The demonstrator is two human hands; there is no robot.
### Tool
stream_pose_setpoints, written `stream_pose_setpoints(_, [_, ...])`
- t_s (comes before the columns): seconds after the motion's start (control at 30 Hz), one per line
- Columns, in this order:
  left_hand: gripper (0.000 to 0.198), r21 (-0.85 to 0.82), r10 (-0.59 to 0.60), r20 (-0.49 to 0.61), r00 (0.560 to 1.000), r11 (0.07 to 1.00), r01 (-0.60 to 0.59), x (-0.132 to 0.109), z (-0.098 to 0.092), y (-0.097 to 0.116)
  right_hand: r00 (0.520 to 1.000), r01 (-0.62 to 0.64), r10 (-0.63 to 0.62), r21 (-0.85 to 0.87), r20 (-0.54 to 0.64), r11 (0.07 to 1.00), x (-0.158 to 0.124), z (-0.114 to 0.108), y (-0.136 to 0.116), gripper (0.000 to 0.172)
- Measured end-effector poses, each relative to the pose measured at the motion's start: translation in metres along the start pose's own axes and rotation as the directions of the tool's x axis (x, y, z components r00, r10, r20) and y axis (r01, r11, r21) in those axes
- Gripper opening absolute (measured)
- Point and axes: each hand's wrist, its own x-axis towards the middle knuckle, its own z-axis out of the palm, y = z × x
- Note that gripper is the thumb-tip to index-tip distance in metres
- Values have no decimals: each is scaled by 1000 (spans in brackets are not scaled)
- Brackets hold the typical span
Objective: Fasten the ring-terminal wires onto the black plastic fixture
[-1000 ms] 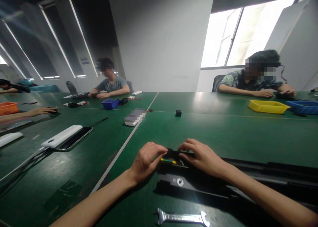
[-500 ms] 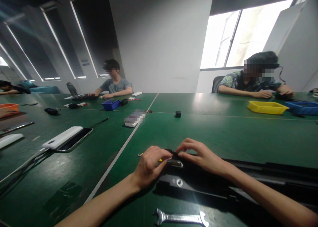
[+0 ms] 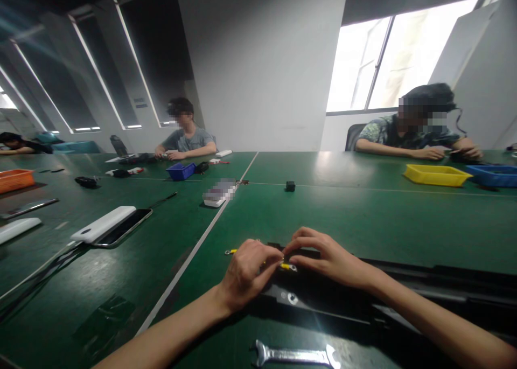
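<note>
My left hand (image 3: 246,274) is closed in a pinch, thumb and forefinger together over the left end of a long black metal part (image 3: 323,299). Its fingertips meet those of my right hand (image 3: 319,255), whose fingers are curled with the thumb close to the forefinger. Something tiny may be between the fingertips, too small to make out. Just below them lies a ring terminal with a yellow sleeve (image 3: 287,267). Another yellow-sleeved ring terminal (image 3: 230,252) pokes out left of my left hand. The black part has a round hole near its end. An open-ended wrench (image 3: 297,355) lies nearest me.
A small black cube (image 3: 290,186) stands ahead on the green table. To the left are a white power bank (image 3: 105,223), a phone (image 3: 123,229) and cables. Blue (image 3: 180,171), yellow (image 3: 436,175) and orange (image 3: 15,181) bins stand farther off. Two people sit opposite.
My hands have drawn together, the fingertips now meeting. The yellow sleeve of the ring terminal beneath them shows more plainly. The wrench has stayed put.
</note>
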Motion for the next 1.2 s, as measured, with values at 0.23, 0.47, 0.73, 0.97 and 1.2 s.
stream_pose_setpoints(0.23, [11, 7, -35, -8, 999, 999, 35, -1, 2, 0, 1000, 11, -11, -3, 10, 1000, 0, 1, 1, 24])
stream_pose_setpoints(0.47, [11, 16, -26, -5, 1000, 1000, 26, 1, 1, 2, 1000, 12, -12, 1, 17, 1000, -1, 0, 0, 24])
stream_pose_setpoints(0.73, [10, 33, -9, -14, 1000, 999, 10, 2, 1, 2, 1000, 18, -18, -5, 1, 1000, -1, 1, 1, 22])
stream_pose_setpoints(0.97, [7, 46, 18, -29, 999, 999, -17, 4, 1, 2, 999, 33, -33, -3, 28, 999, -1, 1, 1, 23])
stream_pose_setpoints(1.2, [6, 75, 104, -7, 995, 992, -103, 10, 2, 2, 998, 37, -37, 9, 48, 999, -1, 0, 1, 27])
